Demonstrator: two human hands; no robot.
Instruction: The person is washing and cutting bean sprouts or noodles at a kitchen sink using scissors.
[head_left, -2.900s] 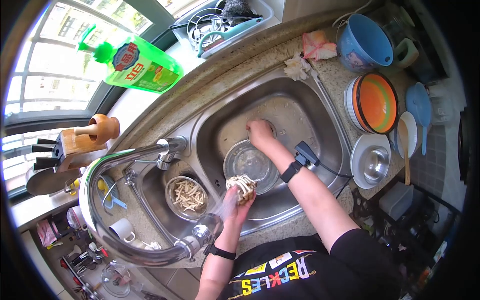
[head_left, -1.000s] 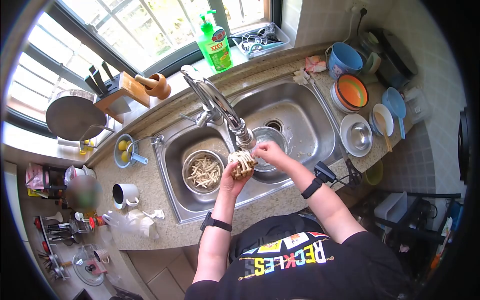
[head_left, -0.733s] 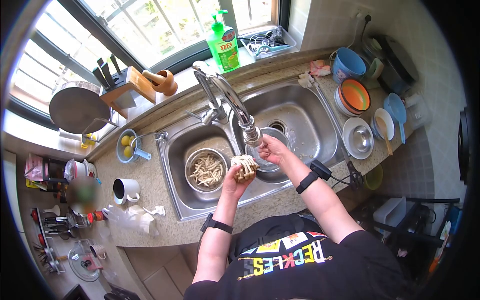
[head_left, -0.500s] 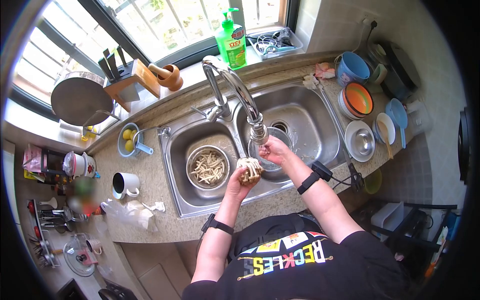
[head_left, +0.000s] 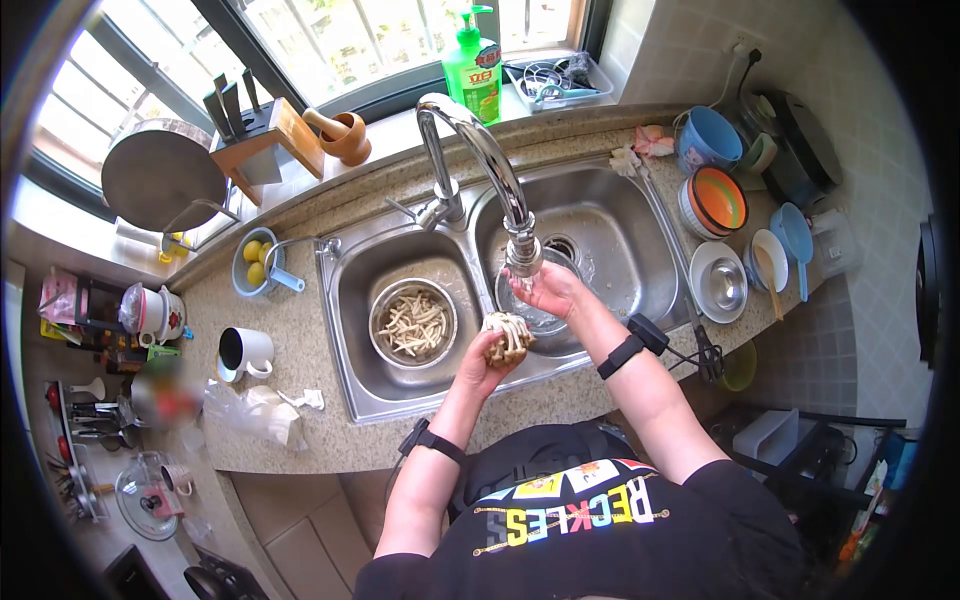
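My left hand point(head_left: 485, 362) is closed around a clump of mushrooms point(head_left: 510, 337), held above the near edge of the sink with its pale stems facing the faucet. Right under the faucet head point(head_left: 523, 250), my right hand point(head_left: 552, 291) has its palm turned up and fingers apart, with water running onto them. I make out nothing held in it. Below it, partly hidden, a round bowl point(head_left: 545, 326) sits in the right basin point(head_left: 630, 240). In the left basin point(head_left: 350, 270), a metal bowl point(head_left: 374, 340) contains many loose pale mushroom stems point(head_left: 415, 322).
Left of the sink are a white mug point(head_left: 258, 352), a plastic bag point(head_left: 265, 415) and a blue strainer point(head_left: 246, 275) with yellow fruit. Stacked bowls point(head_left: 715, 203) and a white plate point(head_left: 735, 310) stand to the right. Behind are a soap bottle point(head_left: 475, 80) and knife block point(head_left: 265, 145).
My right hand has gone from pinched fingers beside the faucet head to a turned-up palm under it. The mushroom clump stays in my left hand. The view has shifted slightly.
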